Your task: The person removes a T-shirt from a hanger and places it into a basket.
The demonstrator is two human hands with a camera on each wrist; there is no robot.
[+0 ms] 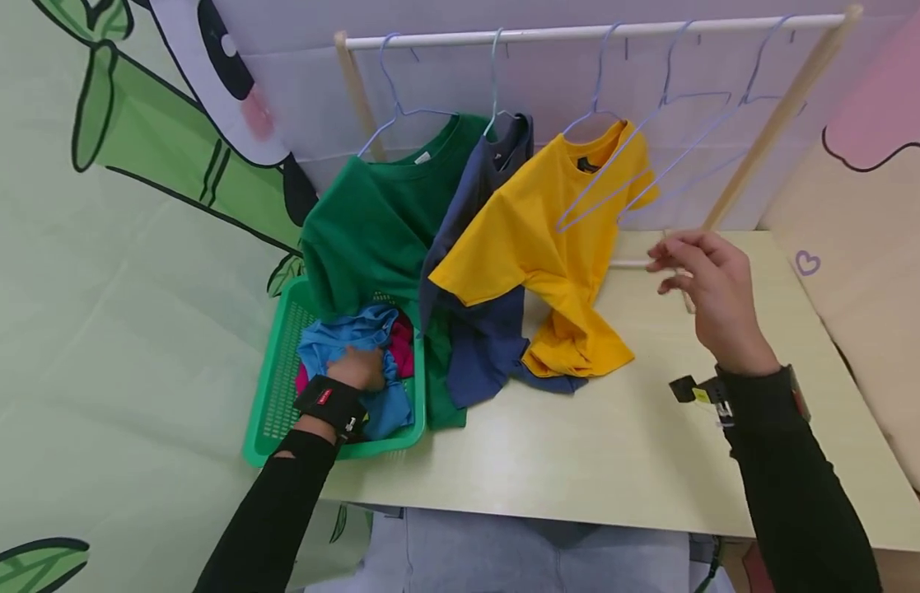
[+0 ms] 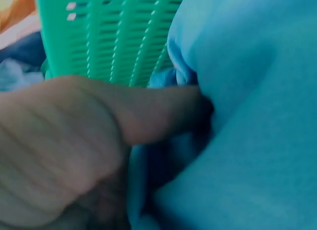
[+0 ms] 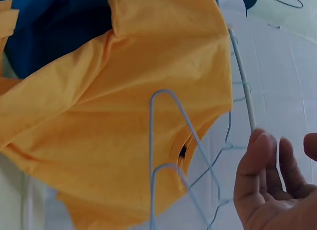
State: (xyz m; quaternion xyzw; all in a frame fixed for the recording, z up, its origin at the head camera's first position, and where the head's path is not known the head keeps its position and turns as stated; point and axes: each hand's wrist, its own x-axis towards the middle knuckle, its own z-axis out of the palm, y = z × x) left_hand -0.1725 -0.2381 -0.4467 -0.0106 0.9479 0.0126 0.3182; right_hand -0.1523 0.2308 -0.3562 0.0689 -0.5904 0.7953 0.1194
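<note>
My left hand is down in the green basket, gripping a bright blue garment. In the left wrist view the thumb digs into a fold of the blue cloth; the other fingers are mostly hidden. My right hand hovers over the right side of the table, fingers loosely bent and holding nothing. Nearest to it are two bare blue wire hangers and the yellow T-shirt hung on the rail. The right wrist view shows the hand beside the bare hangers.
A white rail on wooden posts stands at the back of the table. A green T-shirt and a navy garment hang left of the yellow one, the green one draping over the basket. Magenta cloth lies in the basket.
</note>
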